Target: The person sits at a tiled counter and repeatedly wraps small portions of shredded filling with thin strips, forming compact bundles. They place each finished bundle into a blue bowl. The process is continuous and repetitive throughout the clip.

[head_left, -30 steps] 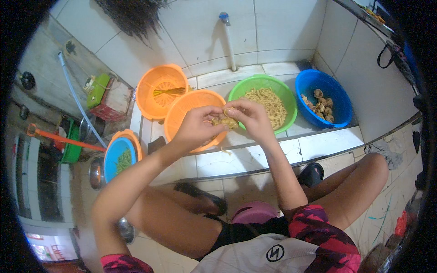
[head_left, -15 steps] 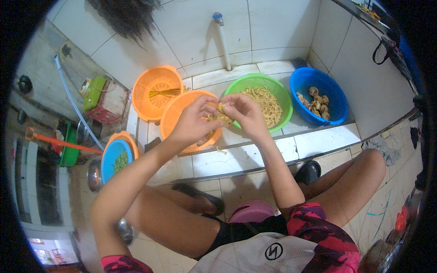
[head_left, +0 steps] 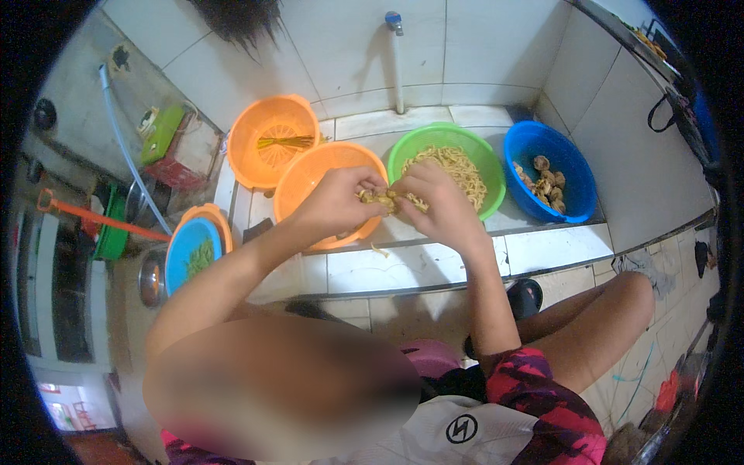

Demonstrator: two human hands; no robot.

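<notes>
My left hand (head_left: 333,200) is closed around a yellowish lump (head_left: 378,203), held over the right side of an orange colander (head_left: 306,172). Closed fingers of my right hand (head_left: 443,203) meet it from the other side, with pale yellow noodles (head_left: 417,202) showing beneath them. The lump's exact kind is partly hidden by the fingers. Beyond my right hand, more noodles (head_left: 465,172) fill a green colander (head_left: 496,172). To its right, a blue basin (head_left: 518,138) holds several rounded brownish lumps (head_left: 554,182).
Another orange colander (head_left: 249,116) with thin yellow-brown sticks (head_left: 285,142) stands at the back left. Nearer left is a light-blue bowl (head_left: 180,240) of chopped greens (head_left: 201,258). A tap (head_left: 394,22) rises by the tiled wall. A noodle scrap (head_left: 379,250) lies on the white ledge.
My right hand has turned palm down and now has noodles under its fingers against the lump. My left hand still grips the lump. The whole view has shifted slightly.
</notes>
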